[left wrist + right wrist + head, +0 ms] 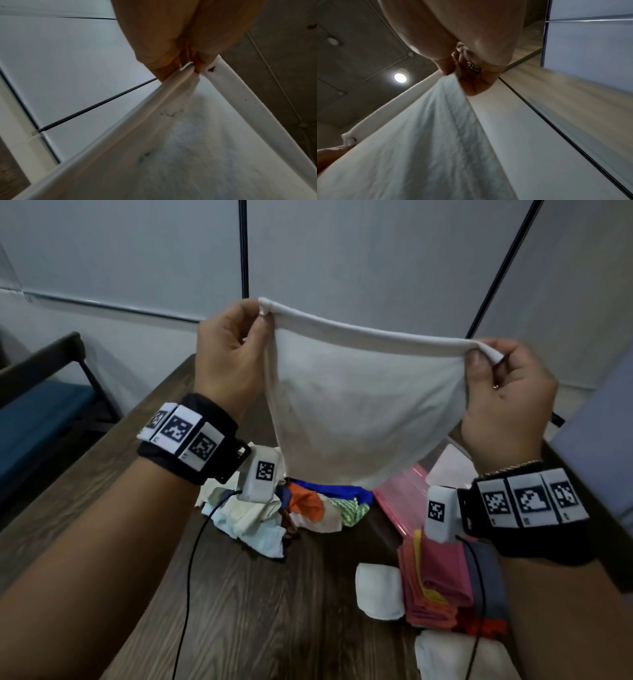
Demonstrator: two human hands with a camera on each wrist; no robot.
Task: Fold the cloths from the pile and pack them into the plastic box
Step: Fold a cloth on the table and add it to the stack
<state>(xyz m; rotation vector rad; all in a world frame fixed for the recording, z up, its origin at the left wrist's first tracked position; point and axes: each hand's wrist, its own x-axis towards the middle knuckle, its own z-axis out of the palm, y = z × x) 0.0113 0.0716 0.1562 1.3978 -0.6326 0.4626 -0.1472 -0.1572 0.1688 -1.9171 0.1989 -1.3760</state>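
A white cloth (363, 405) hangs spread in the air above the table, stretched by its top edge. My left hand (233, 350) pinches its upper left corner and my right hand (507, 392) pinches the upper right corner. The left wrist view shows the fingers (173, 65) closed on the hem of the cloth (188, 148). In the right wrist view the fingers (471, 75) hold the cloth (419, 148) the same way. Below lies the pile of mixed cloths (284, 508). The plastic box (407, 494), pink-tinted, sits behind the right wrist, partly hidden.
Folded cloths lie at the front right: a pink and grey stack (445, 580), a small white one (378, 590) and another white one (455, 655). The wooden table (239, 611) runs forward. A dark chair (41, 392) stands at the left. Black cables hang from both wrists.
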